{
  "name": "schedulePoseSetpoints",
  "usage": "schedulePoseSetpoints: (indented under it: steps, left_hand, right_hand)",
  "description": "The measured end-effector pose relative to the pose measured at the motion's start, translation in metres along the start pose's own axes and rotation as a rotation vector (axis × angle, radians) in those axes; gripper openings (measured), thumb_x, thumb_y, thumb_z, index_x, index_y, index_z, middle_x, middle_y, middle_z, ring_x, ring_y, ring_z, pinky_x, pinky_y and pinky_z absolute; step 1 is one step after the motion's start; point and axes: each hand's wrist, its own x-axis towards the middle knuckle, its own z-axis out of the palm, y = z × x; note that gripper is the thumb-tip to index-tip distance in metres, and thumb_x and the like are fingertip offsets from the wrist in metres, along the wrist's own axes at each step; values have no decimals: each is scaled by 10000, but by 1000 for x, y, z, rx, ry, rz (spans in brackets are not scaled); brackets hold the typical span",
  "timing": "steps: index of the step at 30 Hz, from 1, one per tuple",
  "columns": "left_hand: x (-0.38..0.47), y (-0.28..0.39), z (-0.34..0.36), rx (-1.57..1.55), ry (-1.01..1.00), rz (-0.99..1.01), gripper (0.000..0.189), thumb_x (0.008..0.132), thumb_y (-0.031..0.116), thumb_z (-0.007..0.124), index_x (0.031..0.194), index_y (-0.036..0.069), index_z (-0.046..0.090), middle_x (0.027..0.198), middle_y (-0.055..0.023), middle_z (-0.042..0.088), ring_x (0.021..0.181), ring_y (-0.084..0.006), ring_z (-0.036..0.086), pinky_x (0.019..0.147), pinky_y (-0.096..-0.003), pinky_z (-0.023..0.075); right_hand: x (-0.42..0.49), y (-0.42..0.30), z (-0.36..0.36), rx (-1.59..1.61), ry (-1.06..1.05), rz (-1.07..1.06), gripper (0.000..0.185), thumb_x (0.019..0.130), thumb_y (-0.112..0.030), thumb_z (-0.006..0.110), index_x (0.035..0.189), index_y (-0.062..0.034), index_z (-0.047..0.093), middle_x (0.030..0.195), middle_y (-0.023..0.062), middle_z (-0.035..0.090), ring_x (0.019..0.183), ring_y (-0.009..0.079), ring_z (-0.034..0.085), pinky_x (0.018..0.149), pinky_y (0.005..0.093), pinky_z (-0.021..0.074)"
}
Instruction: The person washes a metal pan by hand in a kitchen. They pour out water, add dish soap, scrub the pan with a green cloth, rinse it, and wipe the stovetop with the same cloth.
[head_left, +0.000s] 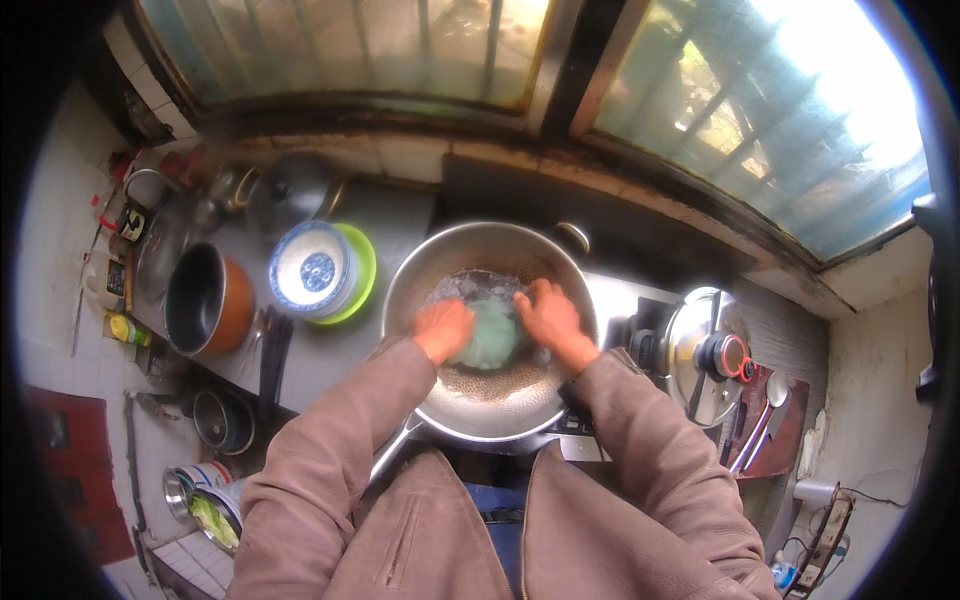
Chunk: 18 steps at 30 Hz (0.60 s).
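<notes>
A large metal wok (487, 424) with a hammered inner surface stands on the stove in front of me, holding some liquid. Inside it, a pale green cloth (491, 334) lies bunched up between my hands. My left hand (444, 328) is at the cloth's left edge, its fingers curled against it and partly hidden. At the right, my right hand (553, 319) is by the cloth's upper right side, thumb and fingers bent; whether it grips the cloth cannot be told.
Stacked blue-and-white bowls (281, 277) on a green plate (366, 274), an orange pot (236, 300) and black chopsticks (276, 360) are at the left. A pressure cooker (686, 337) stands right, near a metal spoon (777, 390). The wok's handle (394, 450) points toward me.
</notes>
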Motion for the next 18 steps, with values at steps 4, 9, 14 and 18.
schedulePoseSetpoints:
  steps: [4,9,14,18]
  left_hand:
    - [12,7,3,-66,-7,119,489,854,219,510,1284,-12,501,1219,-289,555,1077,-425,571,814,-495,501]
    - [21,19,11,-638,-126,86,548,849,211,464,1361,18,451,1232,-153,581,1097,-300,564,784,-409,523]
    - [-7,9,7,-298,85,390,539,830,150,586,1335,25,445,1193,-245,532,1051,-408,548,908,-442,456]
    - [-50,21,31,-144,60,359,423,814,50,567,1207,-17,425,1030,-303,525,904,-468,578,767,-491,497]
  right_hand:
    - [-15,-2,-8,420,-425,302,536,968,-426,427,1123,68,565,986,223,635,724,325,675,629,383,560]
    - [-16,-12,4,723,-312,147,400,928,-318,513,1138,21,544,1003,180,615,808,282,655,561,360,547]
    - [-40,-6,-13,185,-7,-461,348,836,-217,614,1126,-57,508,1092,223,533,928,442,585,819,493,491]
    - [-76,-13,-11,-104,-143,-557,319,814,-110,589,1087,-4,462,1024,252,518,777,435,617,661,508,521]
